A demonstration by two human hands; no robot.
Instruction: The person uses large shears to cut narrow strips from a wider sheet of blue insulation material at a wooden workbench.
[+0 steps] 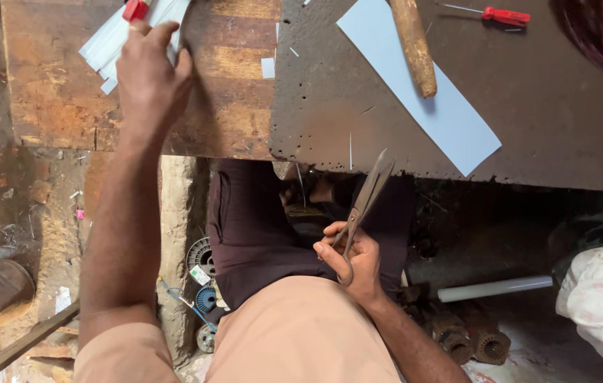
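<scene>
While the left hand presses flat on a stack of white paper strips, the right hand clenches metal scissors by the loops.
Blades point up and away from that grip, toward the bench edge. The strips look light, limp and slippery, best pinched by an edge; the scissors look stiff and heavy.

shirt: peach, short sleeves | trousers: dark maroon-brown | forearms bare | left hand: ring
</scene>
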